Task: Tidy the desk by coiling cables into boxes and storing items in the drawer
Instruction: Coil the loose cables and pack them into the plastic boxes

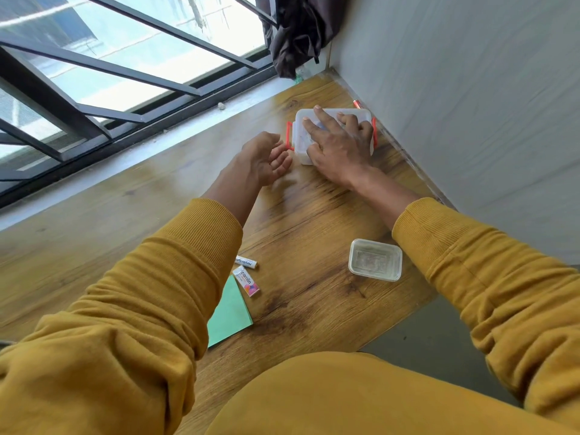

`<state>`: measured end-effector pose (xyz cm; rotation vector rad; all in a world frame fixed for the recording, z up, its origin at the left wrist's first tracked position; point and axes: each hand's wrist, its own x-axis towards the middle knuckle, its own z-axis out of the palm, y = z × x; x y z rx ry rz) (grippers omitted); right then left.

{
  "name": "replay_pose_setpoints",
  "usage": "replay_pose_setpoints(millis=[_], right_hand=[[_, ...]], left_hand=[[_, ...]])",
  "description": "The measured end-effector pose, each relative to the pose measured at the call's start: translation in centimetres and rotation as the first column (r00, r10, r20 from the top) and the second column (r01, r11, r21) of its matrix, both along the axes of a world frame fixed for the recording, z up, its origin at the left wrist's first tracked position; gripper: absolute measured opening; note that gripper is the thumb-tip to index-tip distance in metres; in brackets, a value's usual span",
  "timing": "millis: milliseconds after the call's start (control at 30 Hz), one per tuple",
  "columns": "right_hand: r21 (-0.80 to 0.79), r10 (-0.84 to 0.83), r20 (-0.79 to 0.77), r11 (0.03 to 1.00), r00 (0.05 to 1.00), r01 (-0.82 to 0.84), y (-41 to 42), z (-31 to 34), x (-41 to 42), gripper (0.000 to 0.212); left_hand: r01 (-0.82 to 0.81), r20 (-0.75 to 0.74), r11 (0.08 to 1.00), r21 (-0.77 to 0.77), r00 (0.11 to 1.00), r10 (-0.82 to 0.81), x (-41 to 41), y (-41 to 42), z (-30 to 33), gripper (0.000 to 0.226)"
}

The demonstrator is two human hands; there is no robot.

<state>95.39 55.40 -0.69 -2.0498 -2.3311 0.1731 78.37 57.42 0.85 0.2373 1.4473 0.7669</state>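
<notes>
A translucent white plastic box (301,133) with red side clips stands at the far end of the wooden desk (314,296), its lid on. My right hand (337,141) lies flat on the lid, fingers spread, pressing down. My left hand (266,160) hovers just left of the box near the left red clip (289,135), palm turned up, fingers loosely curled and holding nothing. What is inside the box is hidden by the lid and my hand.
A small clear lidded container (375,259) sits nearer to me on the right. A white tube (247,262), a small eraser box (246,281) and a green paper sheet (230,312) lie at the left. A pen tip (357,104) shows by the wall. The window sill runs along the left.
</notes>
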Motion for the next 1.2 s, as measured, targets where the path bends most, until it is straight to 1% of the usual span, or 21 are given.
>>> replay_pose_setpoints(millis=[100, 200, 300, 400, 467, 633, 733, 900, 1000, 1100, 1200], right_hand=[[-0.001, 0.004, -0.002, 1.000, 1.000, -0.004, 0.0, 0.0, 0.1, 0.061], [0.002, 0.011, 0.008, 1.000, 1.000, -0.011, 0.0, -0.1, 0.1, 0.061], [0.005, 0.016, 0.014, 1.000, 1.000, -0.016, 0.0, -0.2, 0.2, 0.061], [0.006, 0.021, 0.014, 1.000, 1.000, -0.022, 0.0, -0.4, 0.3, 0.061], [0.008, 0.019, 0.012, 1.000, 1.000, -0.019, 0.0, -0.4, 0.2, 0.061], [0.019, 0.012, 0.018, 1.000, 1.000, -0.013, 0.0, -0.4, 0.2, 0.061], [0.022, 0.013, 0.026, 1.000, 1.000, -0.014, -0.1, -0.5, 0.1, 0.061], [0.031, 0.012, 0.043, 0.999, 0.999, -0.014, -0.3, -0.5, 0.0, 0.061], [0.036, 0.014, 0.038, 0.999, 0.999, -0.015, -0.6, -0.3, -0.1, 0.061], [0.071, -0.009, -0.029, 0.997, 1.000, 0.011, -1.0, -0.2, -0.2, 0.060], [0.162, -0.082, -0.195, 0.980, 0.977, 0.115, -1.4, -0.2, -0.1, 0.052]], left_hand=[[0.022, -0.020, 0.996, 0.091, 1.000, -0.020, -0.2, 0.0, 0.5, 0.013], [0.046, -0.086, 0.979, 0.198, 0.996, -0.029, 0.1, -0.4, 0.5, 0.016], [0.111, -0.201, 0.944, 0.310, 0.978, -0.049, 0.5, -1.0, 0.1, 0.014], [0.203, -0.377, 0.904, 0.377, 0.925, -0.050, 0.8, -1.4, -0.4, 0.020], [0.237, -0.479, 0.891, 0.387, 0.877, -0.025, 1.1, -1.5, -0.7, 0.024], [0.299, -0.609, 0.865, 0.403, 0.793, 0.010, 1.6, -1.6, -0.8, 0.029], [0.332, -0.639, 0.848, 0.413, 0.769, 0.010, 1.9, -1.7, -0.6, 0.026], [0.392, -0.715, 0.830, 0.397, 0.699, 0.012, 2.6, -1.7, -0.3, 0.024], [0.418, -0.734, 0.817, 0.396, 0.679, 0.009, 2.6, -1.8, -0.4, 0.022], [0.422, -0.727, 0.822, 0.382, 0.686, -0.014, 2.5, -2.1, -0.5, 0.027], [0.414, -0.707, 0.831, 0.372, 0.707, -0.036, 2.2, -2.3, -0.7, 0.030]])
